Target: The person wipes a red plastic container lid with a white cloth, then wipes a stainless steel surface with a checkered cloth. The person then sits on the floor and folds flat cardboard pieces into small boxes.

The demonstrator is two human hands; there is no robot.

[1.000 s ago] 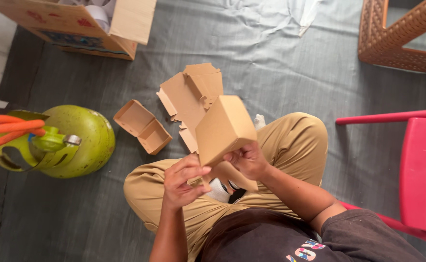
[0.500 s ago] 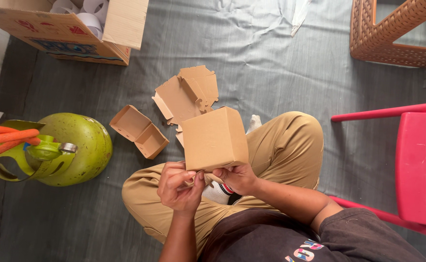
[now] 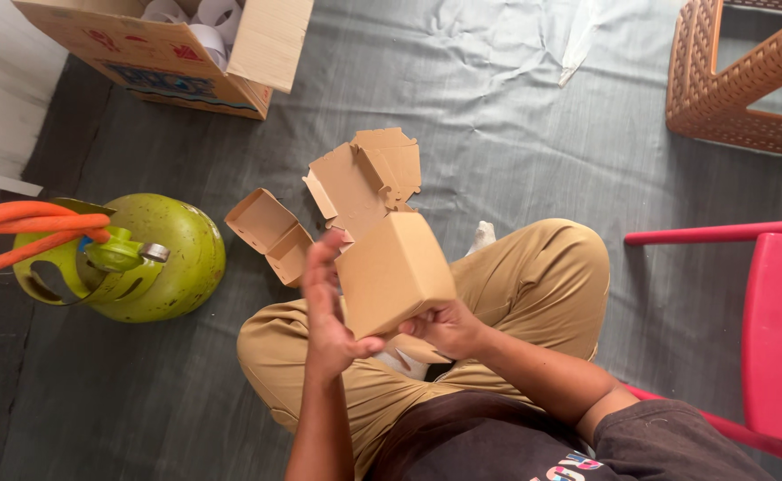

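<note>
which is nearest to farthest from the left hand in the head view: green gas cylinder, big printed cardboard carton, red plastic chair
From the left hand:
1. Green gas cylinder, on the floor just to its left.
2. Big printed cardboard carton, at the top left, beyond the cylinder.
3. Red plastic chair, far across at the right edge.

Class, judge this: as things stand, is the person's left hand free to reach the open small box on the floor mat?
Probably yes: the left hand rests open against the folded box, and nothing lies between it and the open box.
</note>
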